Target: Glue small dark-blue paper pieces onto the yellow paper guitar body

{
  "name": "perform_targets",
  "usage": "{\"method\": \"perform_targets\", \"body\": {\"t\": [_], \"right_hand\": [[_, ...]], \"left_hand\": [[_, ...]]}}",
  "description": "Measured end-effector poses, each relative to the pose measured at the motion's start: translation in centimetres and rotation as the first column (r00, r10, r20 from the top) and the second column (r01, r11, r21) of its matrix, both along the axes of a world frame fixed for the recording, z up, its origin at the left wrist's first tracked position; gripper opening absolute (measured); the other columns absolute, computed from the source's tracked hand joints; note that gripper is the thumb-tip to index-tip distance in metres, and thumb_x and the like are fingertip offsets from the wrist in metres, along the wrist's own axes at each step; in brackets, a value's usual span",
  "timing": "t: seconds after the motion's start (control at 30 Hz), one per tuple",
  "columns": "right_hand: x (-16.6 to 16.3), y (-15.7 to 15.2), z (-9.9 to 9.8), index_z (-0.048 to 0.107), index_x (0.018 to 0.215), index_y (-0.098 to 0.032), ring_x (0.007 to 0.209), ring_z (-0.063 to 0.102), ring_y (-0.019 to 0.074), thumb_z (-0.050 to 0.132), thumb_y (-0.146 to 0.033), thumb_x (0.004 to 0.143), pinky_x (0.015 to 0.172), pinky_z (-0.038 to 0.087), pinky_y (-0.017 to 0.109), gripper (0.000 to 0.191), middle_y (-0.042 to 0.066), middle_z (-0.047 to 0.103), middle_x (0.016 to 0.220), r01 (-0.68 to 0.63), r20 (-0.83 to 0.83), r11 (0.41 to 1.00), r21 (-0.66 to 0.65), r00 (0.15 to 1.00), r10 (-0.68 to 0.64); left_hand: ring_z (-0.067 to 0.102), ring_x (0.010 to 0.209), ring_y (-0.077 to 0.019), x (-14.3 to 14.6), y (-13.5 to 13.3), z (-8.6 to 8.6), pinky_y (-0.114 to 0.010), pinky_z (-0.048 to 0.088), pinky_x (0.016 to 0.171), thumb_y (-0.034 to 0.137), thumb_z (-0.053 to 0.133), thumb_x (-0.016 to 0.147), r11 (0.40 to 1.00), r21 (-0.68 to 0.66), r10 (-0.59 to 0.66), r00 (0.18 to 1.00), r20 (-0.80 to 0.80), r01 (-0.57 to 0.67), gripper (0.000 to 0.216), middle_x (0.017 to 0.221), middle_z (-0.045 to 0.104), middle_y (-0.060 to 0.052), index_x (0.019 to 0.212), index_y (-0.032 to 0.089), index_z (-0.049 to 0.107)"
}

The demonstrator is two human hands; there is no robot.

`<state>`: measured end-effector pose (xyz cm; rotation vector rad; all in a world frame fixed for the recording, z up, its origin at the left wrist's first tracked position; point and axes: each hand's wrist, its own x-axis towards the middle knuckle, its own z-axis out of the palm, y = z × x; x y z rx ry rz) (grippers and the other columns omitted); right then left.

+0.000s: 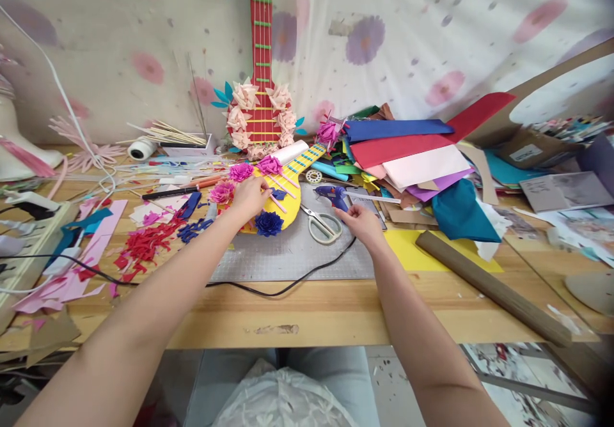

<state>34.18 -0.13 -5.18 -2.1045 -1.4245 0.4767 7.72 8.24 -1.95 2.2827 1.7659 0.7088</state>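
Note:
A yellow paper lute (290, 202) lies on the grey cutting mat (268, 265), decorated with pink paper flowers and a dark blue paper flower (269, 224). My left hand (252, 198) is over its body, fingers closed near the thin pink strips; whatever they pinch is hidden. To the right, my right hand (363, 224) grips the handle end of a blue hot glue gun (332, 194). The gun's nozzle points left, and a whitish glue stick (374, 197) extends from its back. Scissors with pale handles (324, 227) rest on the mat between my hands.
Behind stands a red paper instrument (262, 50) ringed with cream flowers. Coloured paper sheets (407, 149) pile up at right, beside a brown cardboard tube (489, 286). Red paper scraps (144, 246) and a power strip (41, 254) lie left. A black cord (275, 294) crosses the front.

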Motion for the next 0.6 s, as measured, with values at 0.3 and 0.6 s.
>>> {"method": "perform_targets", "body": {"t": [0.3, 0.6], "right_hand": [[-1.0, 3.6, -1.6, 0.061, 0.088, -0.013, 0.098, 0.057, 0.0288, 0.062, -0.049, 0.071, 0.085, 0.041, 0.038, 0.040, 0.017, 0.065, 0.095, -0.088, 0.183, 0.989, 0.115, 0.981, 0.066], [-0.8, 4.3, -1.0, 0.061, 0.088, -0.013, 0.070, 0.063, 0.0191, 0.059, -0.045, 0.075, 0.059, 0.044, 0.027, 0.036, 0.012, 0.069, 0.083, -0.048, -0.256, 0.992, 0.114, 0.964, 0.076]], "left_hand": [[0.063, 0.067, -0.0159, 0.0, -2.3, 0.8, -0.023, 0.048, 0.048, 0.022, 0.058, 0.072, 0.995, -0.086, 0.029, 0.726, 0.688, 0.041, 0.015, 0.069, 0.057, 0.001, 0.082, 0.021, 0.047], [0.065, 0.059, -0.0171, -0.2, -7.0, -1.0, -0.018, 0.042, 0.035, 0.022, 0.065, 0.062, 0.959, -0.281, 0.261, 0.487, 0.833, -0.034, 0.040, 0.064, 0.057, 0.005, 0.088, 0.023, 0.036]]}}
